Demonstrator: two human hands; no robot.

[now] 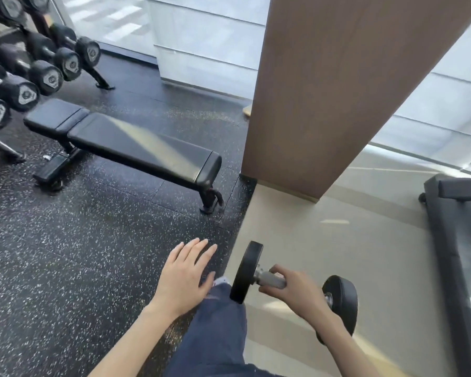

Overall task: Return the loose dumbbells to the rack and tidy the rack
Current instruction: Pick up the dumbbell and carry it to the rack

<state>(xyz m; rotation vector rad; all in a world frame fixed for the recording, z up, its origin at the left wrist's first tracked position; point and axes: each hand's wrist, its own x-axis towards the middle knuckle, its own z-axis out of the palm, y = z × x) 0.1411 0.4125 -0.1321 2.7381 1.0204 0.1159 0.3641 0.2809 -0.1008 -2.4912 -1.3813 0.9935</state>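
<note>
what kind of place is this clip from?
Almost certainly a gym's free-weight area: a loaded dumbbell rack, a flat bench on speckled rubber flooring, and the right hand gripping a loose dumbbell.

text: none legible | racked dumbbells (49, 77): pale emblems on end caps, too blurred to read

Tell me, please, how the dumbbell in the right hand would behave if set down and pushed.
The dumbbell is probably heavy for its size, given thick black heads. Those round heads would likely let it roll on the tan floor.
</note>
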